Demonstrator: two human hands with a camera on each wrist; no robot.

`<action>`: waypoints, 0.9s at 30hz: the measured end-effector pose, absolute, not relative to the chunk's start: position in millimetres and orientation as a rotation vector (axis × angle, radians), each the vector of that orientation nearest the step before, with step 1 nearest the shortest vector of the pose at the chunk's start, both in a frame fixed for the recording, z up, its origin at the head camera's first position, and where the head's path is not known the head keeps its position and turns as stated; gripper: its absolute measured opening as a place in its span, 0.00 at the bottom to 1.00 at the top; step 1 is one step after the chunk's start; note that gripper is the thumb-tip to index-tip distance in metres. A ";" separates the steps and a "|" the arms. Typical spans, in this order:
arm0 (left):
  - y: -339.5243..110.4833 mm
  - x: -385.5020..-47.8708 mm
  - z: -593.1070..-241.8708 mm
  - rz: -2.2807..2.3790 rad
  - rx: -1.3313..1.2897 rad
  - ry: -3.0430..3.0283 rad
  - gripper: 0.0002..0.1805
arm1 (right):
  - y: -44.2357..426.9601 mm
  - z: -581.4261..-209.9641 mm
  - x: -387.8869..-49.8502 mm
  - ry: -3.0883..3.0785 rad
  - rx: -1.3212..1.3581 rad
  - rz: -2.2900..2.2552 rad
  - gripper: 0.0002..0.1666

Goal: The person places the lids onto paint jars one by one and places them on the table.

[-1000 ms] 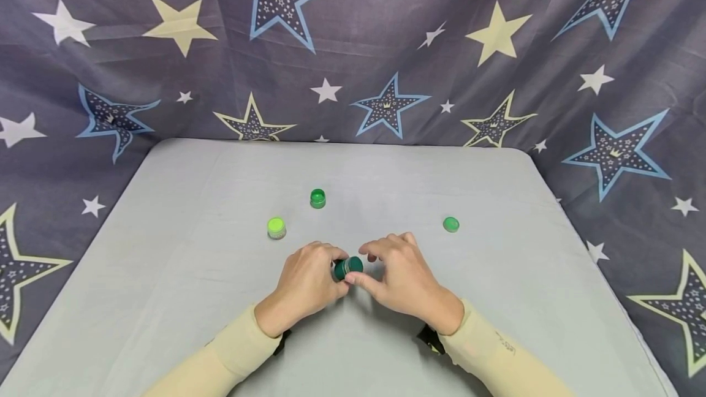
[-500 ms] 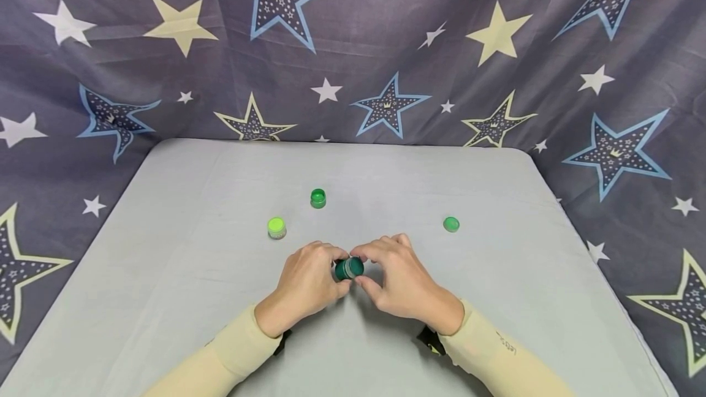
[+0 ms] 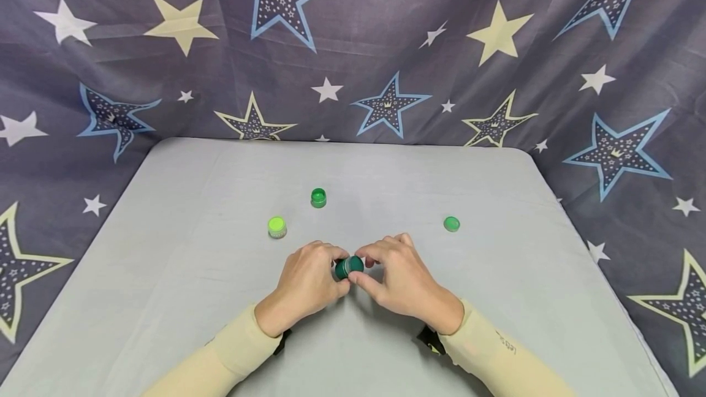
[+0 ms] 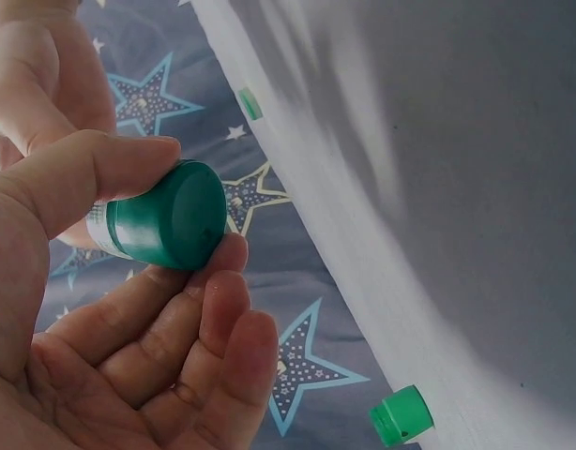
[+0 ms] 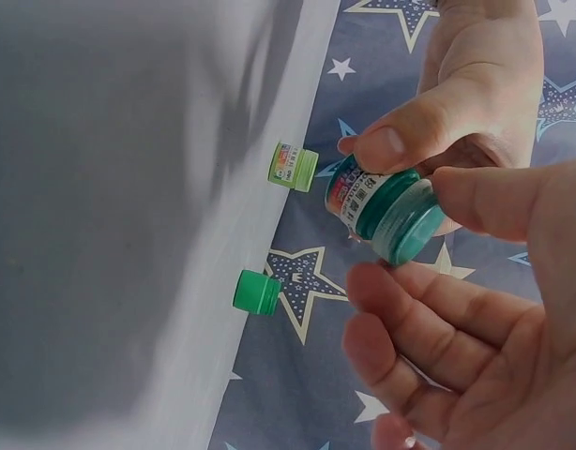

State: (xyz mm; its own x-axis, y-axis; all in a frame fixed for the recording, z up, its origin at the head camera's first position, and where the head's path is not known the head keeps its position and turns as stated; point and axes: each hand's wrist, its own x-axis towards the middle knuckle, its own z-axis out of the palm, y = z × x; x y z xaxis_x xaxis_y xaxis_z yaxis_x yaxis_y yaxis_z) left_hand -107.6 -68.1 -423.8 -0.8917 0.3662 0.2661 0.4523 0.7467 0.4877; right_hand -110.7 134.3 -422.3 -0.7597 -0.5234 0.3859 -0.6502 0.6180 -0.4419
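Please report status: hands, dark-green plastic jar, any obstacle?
Left hand: gripping round dark-green plastic jar, tilted. Right hand: thumb touching one end. No obstruction visible.

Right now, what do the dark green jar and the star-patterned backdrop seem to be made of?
Dark green jar: probably smooth plastic, judging by its soft sheen; glass isn't ruled out. Star-patterned backdrop: matte, likely printed fabric, since it hangs in folds.

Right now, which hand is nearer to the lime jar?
Left. The left hand is close to the lime jar, which stands apart, ahead and to its left. The right hand is farther off, to the right of the left hand.
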 end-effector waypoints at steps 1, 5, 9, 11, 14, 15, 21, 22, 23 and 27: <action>-67.9 -107.8 -423.7 -0.839 -0.658 -2.791 0.14 | 134.4 -422.7 -110.9 -2.621 0.964 0.844 0.16; -67.7 -107.8 -423.6 -0.833 -0.661 -2.789 0.14 | 134.3 -423.6 -111.2 -2.609 0.955 0.831 0.16; -67.6 -107.0 -423.5 -0.839 -0.657 -2.791 0.14 | 133.8 -424.9 -111.2 -2.608 0.937 0.809 0.14; -67.5 -106.6 -423.7 -0.847 -0.656 -2.793 0.13 | 133.4 -425.5 -111.1 -2.610 0.929 0.797 0.14; -67.4 -106.3 -423.8 -0.854 -0.654 -2.789 0.14 | 133.1 -425.7 -111.1 -2.606 0.920 0.784 0.15; -67.4 -106.4 -423.9 -0.854 -0.654 -2.789 0.14 | 133.1 -425.5 -111.1 -2.604 0.917 0.781 0.16; -67.4 -106.4 -423.2 -0.848 -0.647 -2.798 0.15 | 134.0 -423.1 -110.9 -2.579 0.902 0.787 0.20; -67.4 -106.3 -423.1 -0.850 -0.645 -2.800 0.16 | 134.2 -422.6 -110.8 -2.571 0.904 0.792 0.21; -67.3 -106.3 -422.8 -0.853 -0.641 -2.802 0.16 | 134.5 -422.1 -110.8 -2.564 0.909 0.797 0.22; -67.7 -106.4 -422.4 -0.855 -0.644 -2.800 0.16 | 136.0 -421.5 -110.8 -2.531 0.959 0.850 0.23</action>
State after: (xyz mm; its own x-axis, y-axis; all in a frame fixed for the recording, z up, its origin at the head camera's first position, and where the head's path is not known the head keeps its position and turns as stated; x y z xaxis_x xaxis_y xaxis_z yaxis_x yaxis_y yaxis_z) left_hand -106.4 -67.7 -422.4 -0.8977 0.3585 0.2562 0.4405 0.7463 0.4989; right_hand -110.8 136.0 -421.5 -0.7306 -0.4992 0.4659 -0.6792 0.6013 -0.4208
